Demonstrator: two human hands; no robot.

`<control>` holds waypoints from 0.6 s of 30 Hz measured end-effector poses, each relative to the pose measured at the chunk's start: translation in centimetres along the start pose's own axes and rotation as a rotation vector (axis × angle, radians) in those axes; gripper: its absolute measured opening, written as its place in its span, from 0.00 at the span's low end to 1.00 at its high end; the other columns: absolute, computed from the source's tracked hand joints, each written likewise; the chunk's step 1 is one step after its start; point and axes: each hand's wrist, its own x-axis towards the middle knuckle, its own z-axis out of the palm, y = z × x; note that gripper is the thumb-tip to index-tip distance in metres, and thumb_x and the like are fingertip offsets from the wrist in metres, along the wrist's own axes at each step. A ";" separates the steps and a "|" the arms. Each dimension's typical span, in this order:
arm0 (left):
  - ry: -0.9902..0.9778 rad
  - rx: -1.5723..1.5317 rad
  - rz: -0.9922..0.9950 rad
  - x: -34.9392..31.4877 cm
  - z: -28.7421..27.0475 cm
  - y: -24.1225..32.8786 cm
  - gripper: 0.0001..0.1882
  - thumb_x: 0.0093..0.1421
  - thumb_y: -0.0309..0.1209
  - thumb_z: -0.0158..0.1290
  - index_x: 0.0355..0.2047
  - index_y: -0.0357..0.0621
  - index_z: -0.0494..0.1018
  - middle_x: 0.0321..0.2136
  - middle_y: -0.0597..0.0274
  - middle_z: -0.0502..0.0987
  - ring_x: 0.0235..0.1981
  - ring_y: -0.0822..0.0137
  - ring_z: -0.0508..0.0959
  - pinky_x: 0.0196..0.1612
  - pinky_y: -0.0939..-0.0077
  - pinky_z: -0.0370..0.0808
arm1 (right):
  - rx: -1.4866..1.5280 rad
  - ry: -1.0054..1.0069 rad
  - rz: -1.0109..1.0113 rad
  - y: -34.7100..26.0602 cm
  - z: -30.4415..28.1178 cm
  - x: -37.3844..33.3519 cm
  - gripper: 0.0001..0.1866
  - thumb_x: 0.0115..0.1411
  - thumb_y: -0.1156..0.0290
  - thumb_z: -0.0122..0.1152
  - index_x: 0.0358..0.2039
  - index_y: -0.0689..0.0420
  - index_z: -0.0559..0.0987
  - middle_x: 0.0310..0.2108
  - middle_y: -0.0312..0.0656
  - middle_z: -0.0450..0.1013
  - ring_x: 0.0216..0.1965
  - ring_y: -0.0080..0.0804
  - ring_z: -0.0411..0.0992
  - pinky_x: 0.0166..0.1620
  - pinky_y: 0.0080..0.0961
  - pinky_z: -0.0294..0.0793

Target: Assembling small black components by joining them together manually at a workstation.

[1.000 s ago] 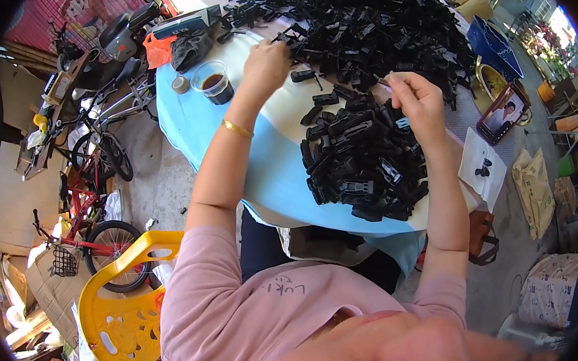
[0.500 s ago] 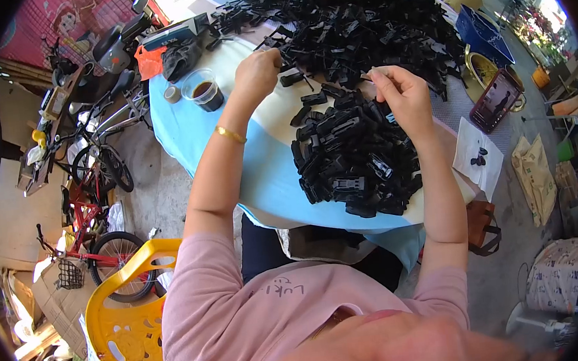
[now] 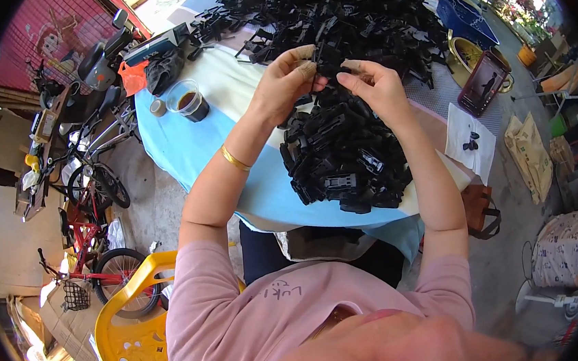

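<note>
Over the table my two hands are close together, between the large and the small heap of black parts. My left hand (image 3: 287, 84) is closed, with its thumb and fingers on a dark black plastic part (image 3: 323, 60). Just to the right, my right hand (image 3: 379, 91) pinches thumb and forefinger together near that part. What sits in this pinch is too small and dark to make out. Below the hands lies the smaller heap of black plastic parts (image 3: 341, 152). Beyond them spreads a much larger heap of loose black pieces (image 3: 350, 10).
A clear cup of dark liquid (image 3: 193, 105) and a small jar (image 3: 157, 108) stand left on the cloth-covered table (image 3: 183, 152). To the right are a propped phone (image 3: 483, 83), white paper (image 3: 470, 144) with small black bits, and a blue basket (image 3: 464, 24). A yellow chair (image 3: 127, 332) is beside me.
My left hand has moved right and my right hand slightly left, so they now meet over the heaps. A black part now shows at my left fingers. The whole view has shifted a little.
</note>
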 end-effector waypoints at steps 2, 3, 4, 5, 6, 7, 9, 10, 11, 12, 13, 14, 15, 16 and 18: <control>0.070 -0.007 0.062 0.1 0.0 -1.1 0.19 0.58 0.24 0.46 0.49 0.33 0.59 0.35 0.58 0.71 0.30 0.69 0.75 0.38 0.78 0.75 | 0.056 -0.020 0.018 -0.6 -0.2 -0.2 0.15 0.51 0.68 0.63 0.36 0.65 0.77 0.23 0.34 0.72 0.23 0.15 0.67 0.29 0.11 0.67; 0.046 0.027 0.059 0.3 -0.2 -1.3 0.22 0.58 0.23 0.45 0.52 0.35 0.56 0.37 0.55 0.71 0.32 0.66 0.75 0.38 0.77 0.74 | 0.054 -0.019 0.015 -0.6 -0.3 -0.2 0.15 0.51 0.68 0.63 0.36 0.65 0.77 0.23 0.34 0.72 0.23 0.15 0.67 0.29 0.11 0.67; 0.045 0.027 0.062 0.3 -0.3 -1.6 0.22 0.58 0.23 0.45 0.52 0.35 0.56 0.37 0.55 0.71 0.32 0.66 0.75 0.38 0.77 0.74 | 0.027 0.001 -0.023 -0.4 -0.4 -0.2 0.14 0.50 0.69 0.64 0.34 0.65 0.77 0.22 0.34 0.73 0.23 0.14 0.66 0.28 0.11 0.66; 0.084 0.134 0.131 0.4 -0.3 -1.7 0.21 0.58 0.23 0.46 0.52 0.35 0.58 0.37 0.56 0.71 0.33 0.67 0.75 0.39 0.78 0.74 | 0.001 0.020 -0.062 -0.4 -0.6 -0.2 0.14 0.49 0.69 0.65 0.33 0.65 0.78 0.21 0.33 0.73 0.22 0.13 0.66 0.27 0.11 0.66; 0.123 0.239 0.198 0.5 -0.2 -1.8 0.21 0.57 0.23 0.46 0.51 0.36 0.60 0.38 0.56 0.71 0.34 0.67 0.75 0.40 0.78 0.73 | 0.000 0.020 -0.063 -0.4 -0.7 -0.2 0.14 0.49 0.69 0.65 0.33 0.65 0.78 0.21 0.33 0.73 0.22 0.13 0.66 0.27 0.11 0.66; 0.123 0.239 0.200 0.5 -0.4 -1.6 0.21 0.57 0.23 0.46 0.51 0.36 0.60 0.38 0.56 0.71 0.34 0.67 0.75 0.40 0.78 0.73 | 0.021 0.052 -0.082 -0.5 -0.9 -0.2 0.13 0.49 0.70 0.65 0.32 0.65 0.78 0.21 0.34 0.73 0.22 0.13 0.66 0.26 0.11 0.66; 0.124 0.855 0.601 0.4 -0.7 -0.5 0.18 0.57 0.24 0.49 0.48 0.34 0.65 0.40 0.59 0.71 0.37 0.71 0.74 0.41 0.80 0.72 | 0.015 0.091 -0.120 -0.9 -1.3 -0.1 0.11 0.48 0.73 0.65 0.32 0.64 0.78 0.21 0.35 0.74 0.22 0.14 0.67 0.26 0.11 0.67; 0.124 0.854 0.602 0.1 -0.6 0.1 0.18 0.57 0.24 0.49 0.48 0.34 0.65 0.40 0.59 0.71 0.37 0.71 0.74 0.41 0.80 0.72 | 0.014 0.091 -0.121 -0.9 -1.5 -0.1 0.11 0.48 0.73 0.65 0.32 0.64 0.78 0.21 0.35 0.74 0.22 0.14 0.67 0.26 0.11 0.67; -0.013 0.713 0.497 -0.3 -0.3 0.8 0.16 0.56 0.25 0.50 0.46 0.34 0.67 0.40 0.60 0.71 0.37 0.72 0.74 0.41 0.80 0.72 | -0.041 0.027 -0.182 -0.9 -1.8 -0.2 0.11 0.48 0.73 0.65 0.32 0.64 0.78 0.22 0.36 0.74 0.22 0.14 0.68 0.26 0.12 0.67; -0.144 0.571 0.390 -0.7 -0.2 1.4 0.15 0.56 0.26 0.52 0.43 0.33 0.70 0.41 0.62 0.72 0.38 0.74 0.74 0.41 0.81 0.71 | -0.094 -0.040 -0.243 -1.0 -1.9 -0.3 0.11 0.48 0.74 0.65 0.32 0.63 0.78 0.23 0.37 0.75 0.22 0.15 0.68 0.26 0.13 0.67; -0.223 0.524 0.179 -1.0 -0.3 2.0 0.16 0.55 0.26 0.53 0.43 0.33 0.70 0.39 0.62 0.74 0.37 0.73 0.74 0.41 0.82 0.71 | -0.094 -0.042 -0.243 -1.2 -1.9 -0.5 0.11 0.48 0.74 0.65 0.32 0.63 0.78 0.23 0.37 0.75 0.22 0.15 0.68 0.26 0.13 0.67; -0.221 0.523 0.179 -1.0 -0.5 2.1 0.16 0.55 0.26 0.53 0.43 0.33 0.70 0.39 0.62 0.74 0.37 0.73 0.74 0.41 0.82 0.71 | -0.165 -0.100 -0.311 -1.7 -1.9 -0.8 0.10 0.48 0.76 0.64 0.32 0.63 0.78 0.23 0.36 0.74 0.23 0.16 0.68 0.27 0.13 0.67; -0.315 0.459 0.075 -1.1 -0.8 2.3 0.19 0.53 0.29 0.55 0.45 0.34 0.69 0.39 0.61 0.74 0.37 0.73 0.74 0.43 0.81 0.70 | -0.231 -0.163 -0.381 -2.2 -1.8 -0.9 0.10 0.48 0.78 0.62 0.33 0.63 0.78 0.24 0.36 0.73 0.23 0.16 0.67 0.27 0.14 0.67; -0.408 0.392 -0.028 -1.0 -1.1 2.5 0.22 0.52 0.31 0.57 0.46 0.34 0.69 0.39 0.60 0.75 0.38 0.72 0.74 0.45 0.79 0.69 | -0.226 -0.171 -0.383 -2.5 -1.7 -1.0 0.10 0.48 0.78 0.62 0.33 0.63 0.78 0.24 0.36 0.73 0.23 0.16 0.67 0.27 0.14 0.67; -0.476 0.213 -0.042 -0.9 -1.7 2.3 0.32 0.49 0.32 0.60 0.52 0.33 0.62 0.39 0.54 0.75 0.40 0.68 0.75 0.44 0.79 0.70 | -0.213 -0.203 -0.430 -2.7 -1.6 -1.0 0.10 0.45 0.79 0.63 0.31 0.62 0.77 0.22 0.37 0.72 0.22 0.20 0.67 0.26 0.17 0.66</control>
